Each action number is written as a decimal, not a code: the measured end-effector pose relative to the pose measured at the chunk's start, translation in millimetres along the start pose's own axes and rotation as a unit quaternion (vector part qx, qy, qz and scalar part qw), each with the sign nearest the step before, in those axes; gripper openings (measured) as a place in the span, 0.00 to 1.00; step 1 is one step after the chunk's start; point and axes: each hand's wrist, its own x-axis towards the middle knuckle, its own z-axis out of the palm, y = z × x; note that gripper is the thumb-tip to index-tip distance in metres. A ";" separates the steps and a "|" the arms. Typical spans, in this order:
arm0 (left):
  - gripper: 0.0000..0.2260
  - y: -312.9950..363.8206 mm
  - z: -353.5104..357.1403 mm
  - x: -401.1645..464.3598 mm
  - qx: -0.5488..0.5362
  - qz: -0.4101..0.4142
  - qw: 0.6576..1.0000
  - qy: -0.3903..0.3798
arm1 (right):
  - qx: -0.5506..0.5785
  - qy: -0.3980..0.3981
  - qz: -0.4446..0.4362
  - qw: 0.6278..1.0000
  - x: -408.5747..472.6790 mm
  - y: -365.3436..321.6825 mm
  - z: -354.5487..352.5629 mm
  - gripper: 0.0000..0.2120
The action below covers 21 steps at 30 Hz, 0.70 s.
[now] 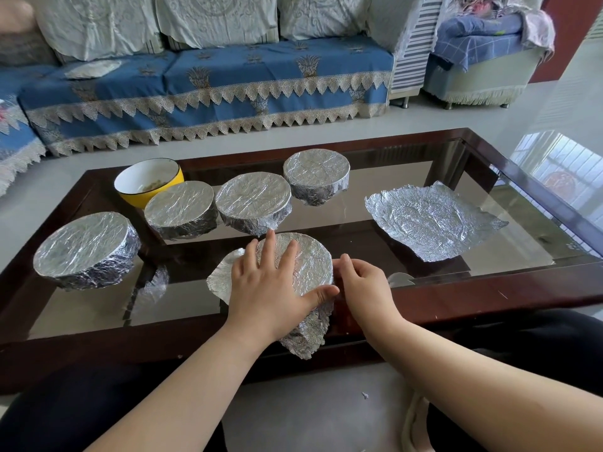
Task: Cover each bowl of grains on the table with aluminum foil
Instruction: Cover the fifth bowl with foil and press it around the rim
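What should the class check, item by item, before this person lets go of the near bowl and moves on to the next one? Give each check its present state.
1. Foil lies flat over the near bowl, held down by the left hand: ok.
2. Foil tucked on the bowl's right side, where the right hand works: cannot tell.
3. Foil tucked on the bowl's left side: not ok, a flap sticks out loose.
4. Four other bowls fully wrapped, such as the far left one: ok.
5. Yellow bowl covered: not ok, it stands open.
6. Spare foil sheet ready on the glass table: ok.
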 end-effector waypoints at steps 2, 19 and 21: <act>0.55 0.1 -0.1 0.4 -0.001 -0.001 1.000 -0.003 | -0.041 -0.006 -0.030 0.999 -7.9 -3.4 -2.2 0.22; 0.54 -1.2 0.3 2.4 -0.011 -0.029 1.000 0.003 | 0.121 -0.139 0.081 0.980 11.7 -14.0 -5.0 0.12; 0.54 -2.4 -0.3 3.2 -0.015 -0.033 0.999 0.001 | 0.148 -0.144 0.097 0.974 14.5 -15.3 -4.6 0.11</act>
